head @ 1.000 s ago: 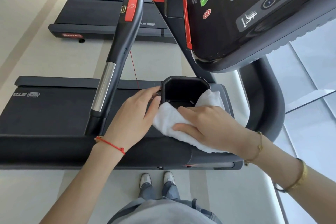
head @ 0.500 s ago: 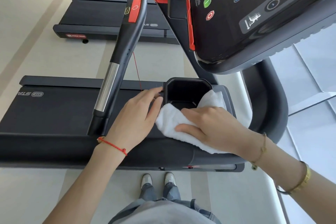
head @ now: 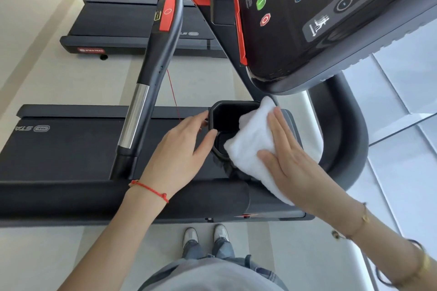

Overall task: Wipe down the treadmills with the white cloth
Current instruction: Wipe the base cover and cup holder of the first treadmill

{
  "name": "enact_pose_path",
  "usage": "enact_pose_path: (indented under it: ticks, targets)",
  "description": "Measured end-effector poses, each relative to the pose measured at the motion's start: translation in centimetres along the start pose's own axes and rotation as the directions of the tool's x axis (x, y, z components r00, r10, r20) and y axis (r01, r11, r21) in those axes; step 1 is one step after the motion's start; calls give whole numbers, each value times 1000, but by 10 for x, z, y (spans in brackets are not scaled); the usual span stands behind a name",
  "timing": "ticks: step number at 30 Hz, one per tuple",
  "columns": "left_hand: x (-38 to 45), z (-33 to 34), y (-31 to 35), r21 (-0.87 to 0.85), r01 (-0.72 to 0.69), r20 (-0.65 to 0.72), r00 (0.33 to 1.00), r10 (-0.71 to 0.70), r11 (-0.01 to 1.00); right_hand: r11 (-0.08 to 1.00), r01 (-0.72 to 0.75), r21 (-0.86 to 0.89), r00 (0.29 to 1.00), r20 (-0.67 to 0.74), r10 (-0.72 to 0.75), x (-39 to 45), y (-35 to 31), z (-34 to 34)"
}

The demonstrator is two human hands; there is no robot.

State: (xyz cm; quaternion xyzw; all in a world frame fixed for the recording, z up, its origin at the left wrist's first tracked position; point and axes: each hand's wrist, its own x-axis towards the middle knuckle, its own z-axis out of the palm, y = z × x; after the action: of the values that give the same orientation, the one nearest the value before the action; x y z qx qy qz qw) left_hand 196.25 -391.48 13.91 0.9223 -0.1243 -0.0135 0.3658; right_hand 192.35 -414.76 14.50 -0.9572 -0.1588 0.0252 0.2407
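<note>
A folded white cloth (head: 250, 146) lies over the right rim of the black cup holder (head: 227, 113) on the near treadmill (head: 71, 149). My right hand (head: 288, 156) presses flat on the cloth with straight fingers. My left hand (head: 182, 146) grips the cup holder's left rim, thumb on the near edge and fingers at the far side. The treadmill's console (head: 331, 14) with green and red buttons hangs above at the upper right.
A black and silver handrail (head: 146, 92) with a red patch slants down left of my left hand. A second treadmill (head: 132, 30) stands behind. A curved black side bar (head: 347, 139) runs on the right. Pale floor and my shoes (head: 205, 235) are below.
My right hand has slid up and to the right with the cloth, fingers flattening out over the cup holder's right side. My left hand stays on the left rim.
</note>
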Motion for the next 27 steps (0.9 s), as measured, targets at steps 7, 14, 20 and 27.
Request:
enact_pose_path:
  ticks: [7,14,20,27]
  targets:
    - [4,4,2,25,19,-15,1000,-18,1000,983,-24,180,1000,-15,27,53,11,-7]
    - [2,7,0,17,46,-33,998,-46,999,990,135,38,990,44,-137,52,13,-12]
    - [4,7,2,11,38,-20,999,-38,999,938,283,-201,957,124,-262,90,12,-18]
    - [4,8,2,-7,44,-26,999,-44,999,858,415,-301,907,211,-365,122,2,-11]
